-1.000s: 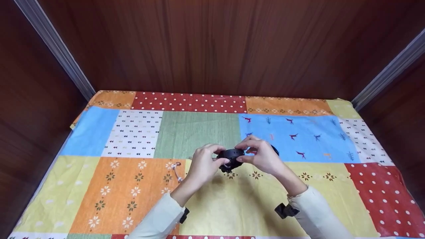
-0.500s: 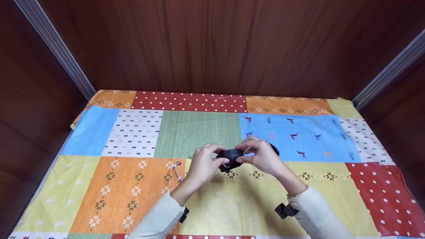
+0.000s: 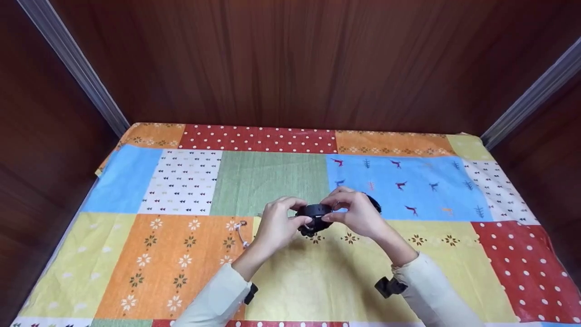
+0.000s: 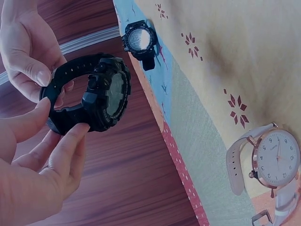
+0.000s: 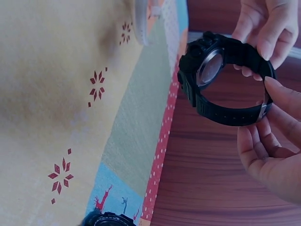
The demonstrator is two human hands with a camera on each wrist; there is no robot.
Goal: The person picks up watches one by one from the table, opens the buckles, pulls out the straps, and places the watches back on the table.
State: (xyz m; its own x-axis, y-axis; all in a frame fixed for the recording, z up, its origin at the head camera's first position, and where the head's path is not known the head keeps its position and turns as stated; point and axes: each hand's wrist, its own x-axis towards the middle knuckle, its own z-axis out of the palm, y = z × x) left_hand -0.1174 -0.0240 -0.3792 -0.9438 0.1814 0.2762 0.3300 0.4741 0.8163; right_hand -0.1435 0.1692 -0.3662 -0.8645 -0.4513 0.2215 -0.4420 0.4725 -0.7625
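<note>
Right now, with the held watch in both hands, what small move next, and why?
Probably tug the strap lightly by the buckle with the right hand while the left hand steadies the held watch. The strap is bent into a loop, both hands pinch it, the right one by the buckle, and I cannot tell whether it is fastened.

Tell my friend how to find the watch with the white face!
Find the patchwork tablecloth, then the left hand. On the tablecloth, mostly hidden by that hand in the head view, lies the white-faced watch. Its pale strap sets it apart: the held watch and the other watch are black.
</note>
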